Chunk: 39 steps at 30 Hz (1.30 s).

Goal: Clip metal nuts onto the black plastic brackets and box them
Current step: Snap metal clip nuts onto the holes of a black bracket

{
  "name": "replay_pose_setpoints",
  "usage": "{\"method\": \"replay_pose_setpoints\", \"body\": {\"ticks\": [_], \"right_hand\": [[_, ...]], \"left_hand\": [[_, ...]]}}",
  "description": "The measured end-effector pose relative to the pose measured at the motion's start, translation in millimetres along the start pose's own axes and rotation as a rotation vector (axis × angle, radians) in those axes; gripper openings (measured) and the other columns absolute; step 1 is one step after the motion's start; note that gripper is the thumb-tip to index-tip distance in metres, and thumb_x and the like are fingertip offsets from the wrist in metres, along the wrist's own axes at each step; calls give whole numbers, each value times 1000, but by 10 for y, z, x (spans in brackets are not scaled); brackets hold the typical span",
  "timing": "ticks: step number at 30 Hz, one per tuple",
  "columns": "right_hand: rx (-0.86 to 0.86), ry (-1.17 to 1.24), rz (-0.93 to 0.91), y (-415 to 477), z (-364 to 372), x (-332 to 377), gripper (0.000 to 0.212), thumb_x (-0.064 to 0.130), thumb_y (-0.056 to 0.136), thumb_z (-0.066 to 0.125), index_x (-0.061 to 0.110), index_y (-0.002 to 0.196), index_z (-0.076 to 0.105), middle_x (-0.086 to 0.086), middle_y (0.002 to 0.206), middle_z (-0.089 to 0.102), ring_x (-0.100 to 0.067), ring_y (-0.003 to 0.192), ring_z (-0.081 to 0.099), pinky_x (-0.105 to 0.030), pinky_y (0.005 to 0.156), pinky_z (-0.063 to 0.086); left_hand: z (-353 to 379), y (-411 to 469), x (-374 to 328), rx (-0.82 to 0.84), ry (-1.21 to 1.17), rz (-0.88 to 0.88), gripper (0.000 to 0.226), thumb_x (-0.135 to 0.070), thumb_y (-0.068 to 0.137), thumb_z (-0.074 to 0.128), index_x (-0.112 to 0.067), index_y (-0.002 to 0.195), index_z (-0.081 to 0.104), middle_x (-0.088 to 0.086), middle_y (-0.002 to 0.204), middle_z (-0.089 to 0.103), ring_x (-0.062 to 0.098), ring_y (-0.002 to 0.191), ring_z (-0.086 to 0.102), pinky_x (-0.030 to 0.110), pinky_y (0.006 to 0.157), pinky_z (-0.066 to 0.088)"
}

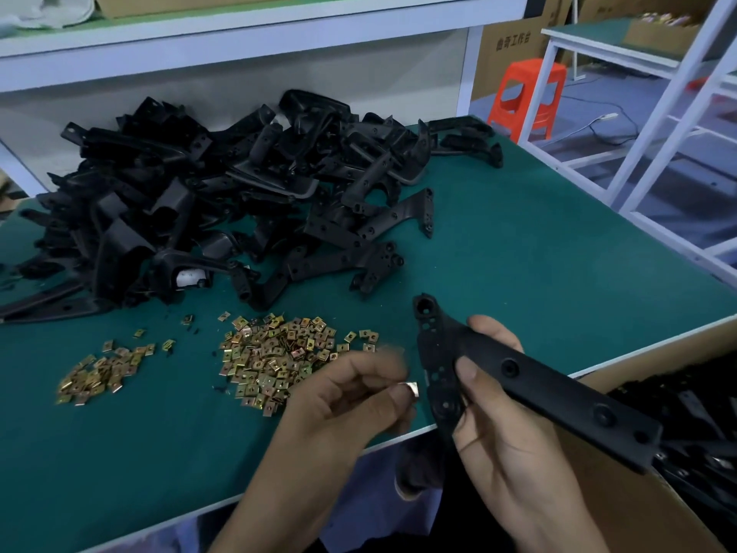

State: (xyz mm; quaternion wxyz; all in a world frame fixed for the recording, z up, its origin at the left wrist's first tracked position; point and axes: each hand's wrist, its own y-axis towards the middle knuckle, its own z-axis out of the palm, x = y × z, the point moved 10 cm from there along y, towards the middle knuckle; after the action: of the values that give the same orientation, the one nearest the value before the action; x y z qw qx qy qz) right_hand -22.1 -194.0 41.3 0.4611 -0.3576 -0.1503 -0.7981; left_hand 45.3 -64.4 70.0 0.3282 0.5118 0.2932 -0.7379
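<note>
Bracket [538,387] in curled right hand [510,445] grip, over bench [558,253] edge; nut [412,389] pinched by left hand [343,401], just beside bracket. Nut pile [279,353], bracket heap [199,201] on bench.

I read one print, far right: dark Chinese characters on a brown cardboard carton [514,53] behind the red stool. The last three look like 工作台. The first two are too blurred for me.

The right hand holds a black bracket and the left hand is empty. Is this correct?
Not quite. The right hand does hold the black bracket, but the left hand is not empty: the head view shows it pinching a metal nut at its fingertips.
</note>
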Motion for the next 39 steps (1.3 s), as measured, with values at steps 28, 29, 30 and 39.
{"method": "replay_pose_setpoints", "body": {"ticks": [28,29,30,39], "right_hand": [[179,-141,103,-114,93,-87,58,31,60,98,25,107,65,-12,101,70,-22,81,68,-31,65,55],[178,-160,103,-124,87,-92,59,32,60,98,25,108,64,-13,101,69,-28,82,65,-37,66,53],[174,-176,113,-135,71,-110,59,32,61,97,25,109,62,-18,102,67,-36,83,59,-46,67,48],[51,-253,11,-82,-244,-36,47,10,64,87,28,100,63,-9,86,60,-22,61,52,-26,51,44]], "left_hand": [[107,-27,56,260,14,-157,47,3,76,74,-1,118,54,8,64,55,14,51,47,25,48,42],[111,-26,63,274,16,-164,49,4,76,75,-1,120,54,7,63,55,14,51,47,27,48,42],[117,-23,80,287,13,-176,51,4,76,75,-1,122,55,7,63,55,15,52,47,28,49,41],[7,219,363,281,284,-172,17,-13,90,73,-13,106,70,0,80,74,8,67,66,18,64,52]]}}
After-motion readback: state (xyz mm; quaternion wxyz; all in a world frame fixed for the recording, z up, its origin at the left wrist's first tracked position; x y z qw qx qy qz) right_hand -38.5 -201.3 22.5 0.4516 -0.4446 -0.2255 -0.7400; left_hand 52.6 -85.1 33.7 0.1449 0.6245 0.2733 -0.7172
